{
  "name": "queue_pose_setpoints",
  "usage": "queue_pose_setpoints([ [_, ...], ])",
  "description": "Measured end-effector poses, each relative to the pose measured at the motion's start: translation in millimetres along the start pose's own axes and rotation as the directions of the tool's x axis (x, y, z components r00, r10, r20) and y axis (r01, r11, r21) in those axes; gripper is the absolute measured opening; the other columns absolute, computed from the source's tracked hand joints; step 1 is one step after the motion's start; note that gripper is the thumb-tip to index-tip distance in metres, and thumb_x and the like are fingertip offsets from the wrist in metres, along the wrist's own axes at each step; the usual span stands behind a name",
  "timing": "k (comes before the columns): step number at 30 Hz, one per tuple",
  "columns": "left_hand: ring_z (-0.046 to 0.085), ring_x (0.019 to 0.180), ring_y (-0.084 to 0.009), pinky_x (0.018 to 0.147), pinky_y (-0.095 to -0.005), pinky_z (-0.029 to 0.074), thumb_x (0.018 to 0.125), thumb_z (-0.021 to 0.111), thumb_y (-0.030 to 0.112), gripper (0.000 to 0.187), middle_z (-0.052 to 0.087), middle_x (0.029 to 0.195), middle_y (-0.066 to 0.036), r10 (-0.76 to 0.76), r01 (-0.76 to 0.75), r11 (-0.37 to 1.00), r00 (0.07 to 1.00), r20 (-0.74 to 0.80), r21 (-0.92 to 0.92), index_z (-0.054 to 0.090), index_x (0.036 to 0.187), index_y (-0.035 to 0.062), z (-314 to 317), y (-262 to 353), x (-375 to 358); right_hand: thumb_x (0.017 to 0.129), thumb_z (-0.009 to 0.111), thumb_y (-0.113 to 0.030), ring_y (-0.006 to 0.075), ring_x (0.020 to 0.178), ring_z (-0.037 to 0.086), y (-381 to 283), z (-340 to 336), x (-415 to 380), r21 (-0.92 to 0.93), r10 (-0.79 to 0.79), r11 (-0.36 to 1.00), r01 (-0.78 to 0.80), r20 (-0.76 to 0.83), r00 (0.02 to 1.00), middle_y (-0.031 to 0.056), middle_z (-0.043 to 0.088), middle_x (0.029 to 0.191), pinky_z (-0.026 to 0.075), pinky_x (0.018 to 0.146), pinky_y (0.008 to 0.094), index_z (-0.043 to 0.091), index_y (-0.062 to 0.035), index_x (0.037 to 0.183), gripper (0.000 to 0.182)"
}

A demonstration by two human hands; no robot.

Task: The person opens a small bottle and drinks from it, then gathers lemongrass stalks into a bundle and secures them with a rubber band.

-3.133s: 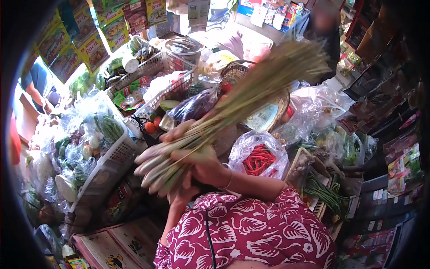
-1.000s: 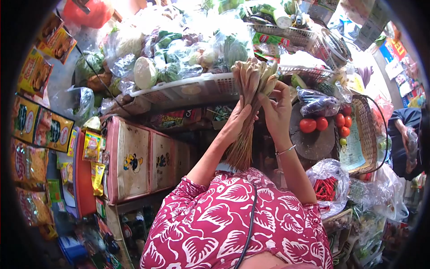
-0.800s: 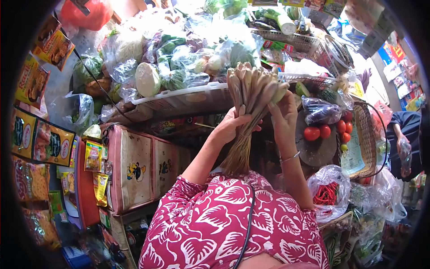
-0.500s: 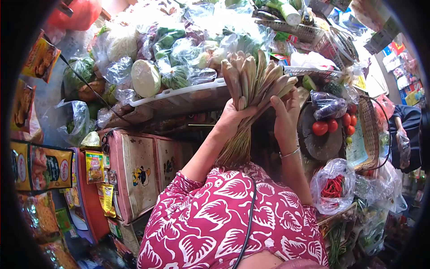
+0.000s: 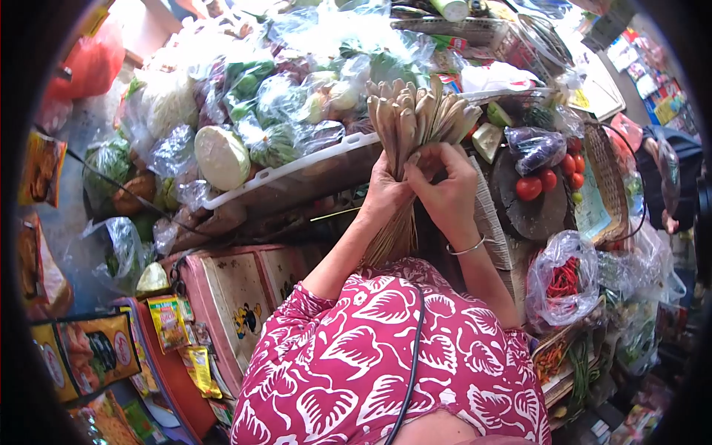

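Note:
A thick bundle of lemongrass [image 5: 406, 122] stands upright in front of my chest, pale bulb ends up and thin leaf ends hanging toward my shirt. My left hand [image 5: 386, 191] is wrapped round its middle from the left. On the other side, my right hand [image 5: 447, 189] has thumb and fingers pinched together against the stalks, just below the bulbs. Exactly what lies between those fingertips is hard to make out. Just beyond the bundle runs the rim of a white plastic crate [image 5: 293, 167] holding bagged vegetables.
To the right, tomatoes [image 5: 529, 188] rest on a round dark block [image 5: 538, 211], with bagged red chilies [image 5: 565, 280] nearer me. A cut pale gourd [image 5: 222, 158] sits by the crate. Left are a worn pink-edged box [image 5: 230, 297] and hanging seasoning packets [image 5: 169, 323]. Another person's arm [image 5: 660, 163] shows far right.
My right hand has gone from partly open beside the bulbs to pinching at the bundle's neck. The bundle has come more upright under my left hand's hold. The view has shifted slightly.

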State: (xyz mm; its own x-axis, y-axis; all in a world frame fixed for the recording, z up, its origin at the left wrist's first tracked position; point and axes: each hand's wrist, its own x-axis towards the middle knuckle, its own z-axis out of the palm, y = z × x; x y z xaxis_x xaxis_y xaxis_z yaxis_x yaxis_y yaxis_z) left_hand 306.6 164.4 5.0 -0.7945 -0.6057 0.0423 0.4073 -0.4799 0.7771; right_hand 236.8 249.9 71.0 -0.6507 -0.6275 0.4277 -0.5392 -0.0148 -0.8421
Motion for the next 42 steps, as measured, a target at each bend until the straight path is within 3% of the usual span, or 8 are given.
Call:
queue_pose_setpoints([
  [4,0.059,0.097,-0.0166,0.084,-0.0308,0.05,0.075,0.068,-0.003,0.044,0.059,0.108,-0.007,-0.065,0.059,0.997,0.991,0.115,0.051,0.05,0.115,0.0025,0.4,-4.0,2.4,0.073,0.071,-0.013,0.0143,0.061,0.052,-21.8,-26.1,32.6,-0.11,-0.212,0.975,0.194,-0.181,0.96,0.0058,0.06,0.075,0.043,0.056,0.0263,0.064,-0.0027,0.083,0.016],
  [9,0.059,0.097,-0.0182,0.085,-0.0336,0.05,0.072,0.07,-0.001,0.046,0.06,0.107,-0.006,-0.112,0.115,0.993,0.971,0.209,-0.002,0.052,0.114,0.0036,-4.7,0.9,15.2,0.077,0.07,-0.014,0.0075,0.072,0.052,-27.9,-64.8,32.7,0.332,-0.097,0.925,0.185,-0.264,0.96,0.0019,0.061,0.084,0.042,0.061,0.023,0.063,-0.0049,0.095,0.021],
  [11,0.055,0.084,-0.0096,0.074,-0.0244,0.046,0.07,0.071,-0.004,0.038,0.059,0.097,0.001,-0.122,0.113,0.991,0.984,0.132,0.075,0.057,0.105,0.0069,-7.1,-0.3,19.3,0.077,0.071,-0.014,0.0068,0.083,0.052,-17.0,-77.5,23.4,0.425,-0.01,0.882,0.204,-0.417,0.909,0.0016,0.058,0.097,0.042,0.067,0.022,0.056,-0.006,0.11,0.037],
  [14,0.053,0.079,-0.0088,0.069,-0.0241,0.044,0.07,0.071,-0.005,0.033,0.058,0.087,0.003,-0.076,0.064,0.995,0.982,0.174,0.073,0.056,0.096,0.0087,-8.5,-1.6,16.2,0.076,0.072,-0.013,0.0083,0.09,0.052,3.8,-65.3,10.0,0.483,0.092,0.875,0.016,-0.2,0.976,0.0031,0.055,0.107,0.042,0.072,0.022,0.047,-0.0066,0.118,0.05],
  [22,0.054,0.078,-0.0097,0.071,-0.0248,0.043,0.07,0.072,-0.004,0.029,0.058,0.085,0.003,-0.156,0.156,0.988,0.988,-0.013,0.023,0.057,0.091,0.0087,4.8,-27.4,-14.7,0.075,0.069,-0.007,0.0089,0.09,0.051,25.9,-48.9,-4.8,0.471,0.157,0.878,-0.087,-0.11,0.982,0.0031,0.054,0.103,0.041,0.072,0.0219,0.043,-0.0066,0.115,0.048],
  [25,0.057,0.088,-0.0148,0.081,-0.0314,0.046,0.074,0.07,0.002,0.028,0.059,0.094,0.001,-0.24,0.241,0.958,0.97,0.023,-0.156,0.057,0.097,0.0082,7.4,-32.7,-17.5,0.079,0.06,0.001,0.0079,0.073,0.051,30.5,-47.0,-13.7,0.717,0.28,0.695,-0.058,-0.195,0.94,0.0031,0.054,0.088,0.044,0.069,0.0219,0.045,-0.0067,0.094,0.023],
  [32,0.058,0.088,-0.0136,0.08,-0.0304,0.046,0.074,0.067,-0.003,0.029,0.062,0.096,-0.001,-0.105,0.103,0.993,0.994,-0.026,-0.057,0.059,0.099,0.0075,6.8,-48.0,-15.6,0.079,0.065,-0.002,0.008,0.071,0.055,56.4,-57.9,-22.4,0.894,0.403,0.434,-0.11,-0.083,0.911,0.0016,0.056,0.08,0.048,0.066,0.0239,0.049,-0.0068,0.097,0.025],
  [42,0.059,0.09,-0.0157,0.083,-0.0323,0.047,0.074,0.065,-0.006,0.031,0.061,0.1,-0.002,-0.136,0.129,0.989,0.984,-0.112,-0.071,0.058,0.102,0.0077,8.8,-46.3,-17.6,0.076,0.066,0.001,0.01,0.079,0.055,54.6,-57.0,-27.0,0.8,0.381,0.577,-0.165,-0.085,0.921,0.0018,0.054,0.088,0.047,0.074,0.0254,0.051,-0.0054,0.101,0.029],
])
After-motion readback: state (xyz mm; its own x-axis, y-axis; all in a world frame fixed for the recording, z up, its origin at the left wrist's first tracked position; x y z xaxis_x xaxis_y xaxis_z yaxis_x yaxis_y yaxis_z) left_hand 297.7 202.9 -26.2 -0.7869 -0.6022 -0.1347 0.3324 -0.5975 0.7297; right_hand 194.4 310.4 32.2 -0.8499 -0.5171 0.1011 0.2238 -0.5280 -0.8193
